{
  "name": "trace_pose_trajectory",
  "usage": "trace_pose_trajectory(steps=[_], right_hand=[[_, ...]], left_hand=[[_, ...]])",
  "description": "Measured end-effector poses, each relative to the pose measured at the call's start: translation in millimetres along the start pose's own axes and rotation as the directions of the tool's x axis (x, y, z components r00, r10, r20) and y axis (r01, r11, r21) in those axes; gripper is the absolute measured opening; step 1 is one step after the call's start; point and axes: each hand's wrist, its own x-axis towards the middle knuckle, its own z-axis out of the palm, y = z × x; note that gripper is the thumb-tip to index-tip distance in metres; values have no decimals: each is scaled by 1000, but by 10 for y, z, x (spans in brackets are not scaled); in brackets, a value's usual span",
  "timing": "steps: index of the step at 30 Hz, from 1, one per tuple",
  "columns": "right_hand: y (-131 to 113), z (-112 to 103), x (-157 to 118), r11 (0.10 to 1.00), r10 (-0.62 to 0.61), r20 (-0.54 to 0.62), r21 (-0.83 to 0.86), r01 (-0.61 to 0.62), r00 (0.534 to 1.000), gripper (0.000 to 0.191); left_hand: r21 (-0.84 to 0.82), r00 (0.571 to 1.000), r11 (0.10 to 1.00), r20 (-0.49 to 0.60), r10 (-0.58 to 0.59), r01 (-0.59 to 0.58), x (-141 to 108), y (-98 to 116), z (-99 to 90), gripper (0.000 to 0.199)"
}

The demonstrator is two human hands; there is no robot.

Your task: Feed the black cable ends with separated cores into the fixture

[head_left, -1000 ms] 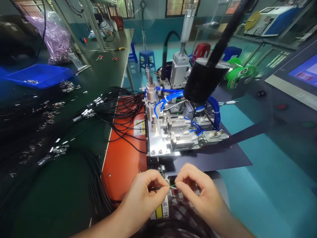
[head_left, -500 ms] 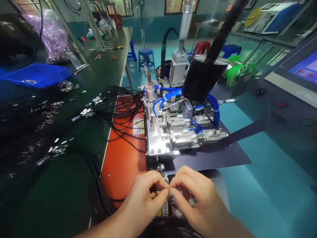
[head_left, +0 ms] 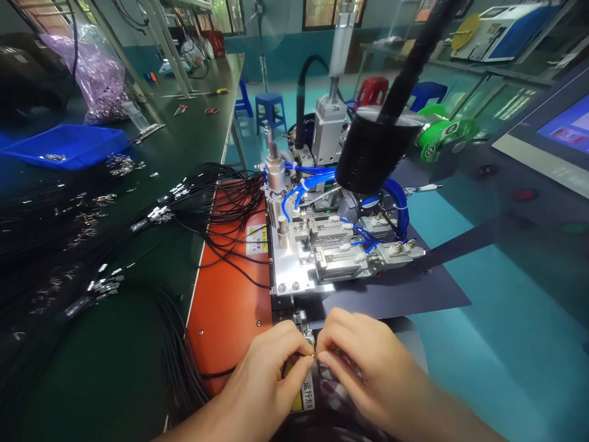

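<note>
My left hand (head_left: 271, 368) and my right hand (head_left: 368, 356) meet fingertip to fingertip at the bottom centre, in front of the machine (head_left: 289, 264). Both are closed in a pinch on a tiny piece between them, small and brass-coloured where it shows. A black cable (head_left: 218, 374) runs from the left toward my left hand and passes out of sight behind it. Below the fingertips is a label with black characters (head_left: 308, 394).
Bundles of black cables (head_left: 172, 325) with metal ends lie on the dark table and across the orange plate (head_left: 225, 307). A blue tray (head_left: 69, 146) stands at the left. A black cylinder (head_left: 370, 150) overhangs the machine, and a monitor (head_left: 568, 129) is at the right.
The fingertips have sunk slightly in the view and remain together. Less black cable shows between my left fingers. The view has shifted a little.
</note>
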Motion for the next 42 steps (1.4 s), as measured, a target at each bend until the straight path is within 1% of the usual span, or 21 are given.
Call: trace_pose_trajectory(steps=[2, 3, 5, 7, 8, 9, 11, 12, 13, 14, 16, 17, 19, 21, 24, 27, 30, 34, 36, 38, 42], right_hand=[[-49, -101, 38, 976, -89, 112, -190, 109, 990, 16], [-67, -147, 67, 968, -88, 160, -217, 122, 983, 16], [-76, -221, 142, 985, -12, 237, -165, 52, 971, 14], [-31, -261, 232, 994, 110, 329, -39, -103, 938, 15], [12, -266, 275, 981, 161, 403, 37, -191, 901, 15], [66, -261, 311, 951, 192, 495, 121, -286, 848, 14], [184, -222, 351, 826, 174, 673, 298, -479, 719, 12], [235, -192, 350, 745, 134, 721, 380, -549, 680, 11], [274, -156, 334, 671, 79, 739, 457, -583, 669, 10], [298, -118, 304, 608, 26, 738, 524, -597, 675, 9], [296, -40, 214, 527, 0, 688, 617, -585, 725, 15], [276, -5, 162, 501, 39, 636, 655, -566, 771, 19], [215, 56, 64, 500, 161, 481, 713, -491, 862, 25], [158, 101, -1, 600, 261, 290, 699, -390, 921, 23], [124, 138, -18, 783, 245, 58, 576, -233, 968, 20], [149, 134, 22, 857, 148, 20, 496, -138, 989, 20], [185, 94, 57, 883, 100, 24, 458, -100, 995, 20], [207, 47, 63, 910, 24, 20, 413, -30, 1000, 20], [214, 47, 55, 916, 15, 15, 401, -20, 1000, 20], [224, 66, 48, 914, 26, 6, 405, -27, 1000, 20], [254, 125, 55, 909, 34, -9, 416, -27, 999, 19]], left_hand=[[80, 993, 991, 58, 101, -105, -22, 16, -7, 15], [113, 986, 982, 89, 144, -154, -31, 29, -14, 17], [168, 968, 960, 151, 199, -224, -37, 68, -42, 20], [204, 947, 942, 234, 218, -267, -31, 120, -94, 21], [221, 933, 931, 282, 224, -290, -24, 148, -126, 21], [235, 915, 918, 328, 235, -320, -17, 173, -160, 21], [233, 881, 895, 385, 274, -380, -9, 212, -218, 21], [216, 878, 894, 379, 294, -393, -9, 222, -236, 20], [192, 886, 902, 350, 305, -387, -13, 225, -246, 18], [161, 903, 918, 306, 302, -362, -21, 221, -244, 16], [114, 950, 956, 195, 245, -270, -43, 191, -211, 14], [102, 969, 970, 142, 204, -219, -54, 169, -183, 13], [97, 991, 988, 67, 116, -122, -68, 117, -115, 13], [101, 998, 993, 13, 57, -58, -65, 71, -53, 12], [59, 999, 998, -36, 1, 1, -26, 36, -2, 12], [-149, 991, 980, 11, -135, 136, 46, 53, -20, 15], [-363, 956, 885, 145, -255, 291, 128, 89, -81, 17], [-508, 896, 741, 305, -322, 440, 192, 69, -129, 18], [-562, 890, 690, 313, -333, 456, 199, 33, -123, 18], [-581, 888, 672, 304, -344, 459, 202, 11, -110, 17], [-548, 893, 706, 245, -379, 450, 215, 44, -82, 8]])
